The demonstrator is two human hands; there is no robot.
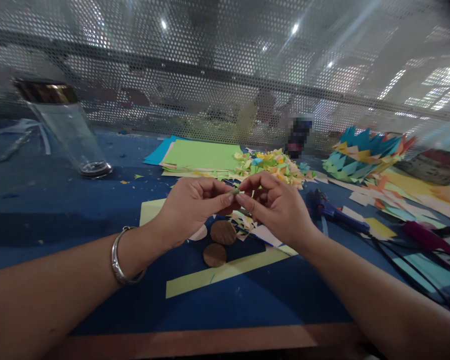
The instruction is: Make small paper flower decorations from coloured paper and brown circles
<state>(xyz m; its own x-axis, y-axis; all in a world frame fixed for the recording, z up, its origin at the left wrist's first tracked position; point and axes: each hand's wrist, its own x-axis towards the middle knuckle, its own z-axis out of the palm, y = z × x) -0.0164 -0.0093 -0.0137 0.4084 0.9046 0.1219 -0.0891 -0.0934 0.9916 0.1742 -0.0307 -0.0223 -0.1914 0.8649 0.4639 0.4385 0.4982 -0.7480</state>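
Note:
My left hand (193,207) and my right hand (275,207) meet over the middle of the blue table. Thumbs and fingers of both pinch a small rolled piece of green paper (235,191). Beneath the hands lie two brown discs (223,232), one nearer to me than the other, beside small paper scraps (243,223). A long pale yellow-green paper strip (225,271) stretches diagonally in front of them. Part of another pale sheet (148,212) shows behind my left wrist, which wears a silver bangle (116,255).
Green paper sheets (206,155) and a heap of paper pieces (277,167) lie behind my hands. A glass bottle (65,125) stands left. To the right are a folded-paper basket (363,155), a blue glue gun (337,215) and a magenta one (431,242) with cords. Perforated metal panel (210,65) borders the back.

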